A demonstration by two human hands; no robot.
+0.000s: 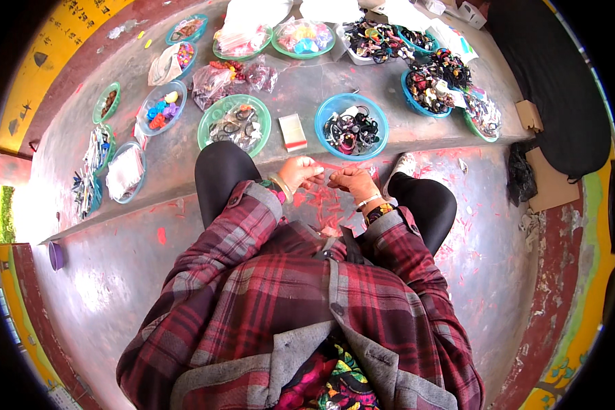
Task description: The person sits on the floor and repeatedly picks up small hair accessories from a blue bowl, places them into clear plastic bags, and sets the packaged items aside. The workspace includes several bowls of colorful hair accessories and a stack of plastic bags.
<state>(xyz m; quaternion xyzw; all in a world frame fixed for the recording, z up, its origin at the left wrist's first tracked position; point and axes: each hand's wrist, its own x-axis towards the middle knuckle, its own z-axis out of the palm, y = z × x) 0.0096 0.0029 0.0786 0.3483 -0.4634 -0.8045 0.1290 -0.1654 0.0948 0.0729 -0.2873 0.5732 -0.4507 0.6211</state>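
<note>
Ahead of our left hand (297,173) a pale box (293,131) stood in the way; we had bare ledge (307,89) on either side, up to the green basin (204,128) and blue basin (321,128)

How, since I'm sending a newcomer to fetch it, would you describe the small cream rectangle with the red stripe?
Beyond the left hand and right hand is a raised grey ledge. Along its near edge, a green bowl stands at left and a blue bowl at right. Between them lies the small cream rectangle, red-striped at its near end; unlike those round bowls, it is straight-edged.
</note>
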